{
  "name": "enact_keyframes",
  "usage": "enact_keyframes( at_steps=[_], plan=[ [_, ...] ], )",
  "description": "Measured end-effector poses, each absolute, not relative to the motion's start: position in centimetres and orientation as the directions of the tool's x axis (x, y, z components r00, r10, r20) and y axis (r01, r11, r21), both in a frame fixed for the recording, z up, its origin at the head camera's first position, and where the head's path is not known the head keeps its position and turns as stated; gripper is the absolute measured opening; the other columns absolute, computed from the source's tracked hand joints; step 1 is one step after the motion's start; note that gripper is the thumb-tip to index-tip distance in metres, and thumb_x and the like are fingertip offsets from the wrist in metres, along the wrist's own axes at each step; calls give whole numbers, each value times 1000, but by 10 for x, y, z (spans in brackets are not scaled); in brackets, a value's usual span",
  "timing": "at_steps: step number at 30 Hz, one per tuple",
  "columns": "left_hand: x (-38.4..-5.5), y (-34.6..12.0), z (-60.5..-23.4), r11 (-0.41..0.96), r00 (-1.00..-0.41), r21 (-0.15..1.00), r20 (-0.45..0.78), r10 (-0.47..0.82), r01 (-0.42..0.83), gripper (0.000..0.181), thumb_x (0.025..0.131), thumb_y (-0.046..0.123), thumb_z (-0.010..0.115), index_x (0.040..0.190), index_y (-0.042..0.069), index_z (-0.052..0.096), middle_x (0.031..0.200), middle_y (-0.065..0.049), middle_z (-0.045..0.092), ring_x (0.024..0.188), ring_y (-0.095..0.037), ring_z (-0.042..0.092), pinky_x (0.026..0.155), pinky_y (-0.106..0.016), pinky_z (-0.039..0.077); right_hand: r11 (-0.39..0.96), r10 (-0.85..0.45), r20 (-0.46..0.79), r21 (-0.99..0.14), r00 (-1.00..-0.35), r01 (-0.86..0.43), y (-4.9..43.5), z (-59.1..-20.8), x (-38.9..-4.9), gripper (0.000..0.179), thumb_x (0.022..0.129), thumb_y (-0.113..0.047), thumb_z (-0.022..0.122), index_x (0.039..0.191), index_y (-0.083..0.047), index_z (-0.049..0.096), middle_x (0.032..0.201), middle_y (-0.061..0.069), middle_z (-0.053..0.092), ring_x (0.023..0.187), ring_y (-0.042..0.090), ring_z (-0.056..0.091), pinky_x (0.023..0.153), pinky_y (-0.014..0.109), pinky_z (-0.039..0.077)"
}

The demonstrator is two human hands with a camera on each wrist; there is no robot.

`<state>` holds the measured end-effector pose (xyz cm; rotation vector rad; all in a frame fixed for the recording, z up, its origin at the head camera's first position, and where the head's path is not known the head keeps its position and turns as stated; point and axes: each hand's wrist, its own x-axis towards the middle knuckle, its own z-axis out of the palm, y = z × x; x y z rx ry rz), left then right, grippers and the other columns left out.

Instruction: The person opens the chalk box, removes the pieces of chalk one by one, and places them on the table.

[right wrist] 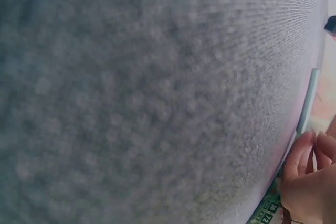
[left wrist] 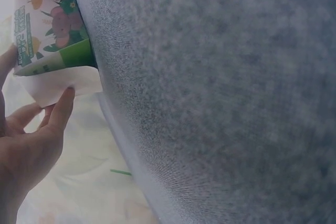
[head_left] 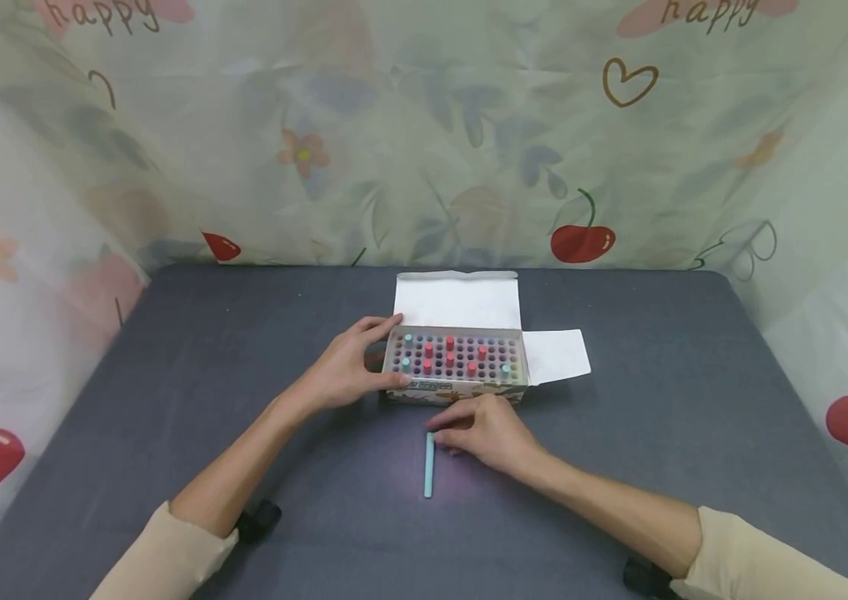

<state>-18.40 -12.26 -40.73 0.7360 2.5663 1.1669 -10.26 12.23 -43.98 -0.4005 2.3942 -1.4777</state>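
Observation:
My left hand [head_left: 345, 367] grips the left end of a printed cardboard box [head_left: 442, 392], thumb at the front corner and fingers at the back one. In the left wrist view, that hand [left wrist: 37, 145] has a fingertip against a white flap [left wrist: 58, 85]. Several red and light blue chalk sticks poke out of the box's holed insert [head_left: 461, 350]. In front of the box, my right hand [head_left: 491, 433] pinches the near-box end of a light blue chalk stick [head_left: 428, 467]. The right wrist view shows the fingertips at the end of that stick [right wrist: 308, 100].
The box's white lid [head_left: 457, 300] stands folded back behind it, and a side flap [head_left: 557, 356] sticks out to the right. A dark grey cloth [head_left: 244, 450] covers the table. Patterned curtains [head_left: 424, 133] hang behind and at both sides.

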Motion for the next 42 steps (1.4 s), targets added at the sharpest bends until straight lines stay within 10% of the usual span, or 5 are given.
enact_keyframes(
  at_steps=[42],
  plan=[
    [-185,-122,-409,504,-850,810,-13,527,301,89,84,21,83,157,17,32,137,-14,40,122,-33,57,93,-39,53,448,-278,101,-866,-955,-222,201,-380,-136,20,89,-11,75,110,-12,77,104,3,74,85,22,71,70,26,55]
  ],
)
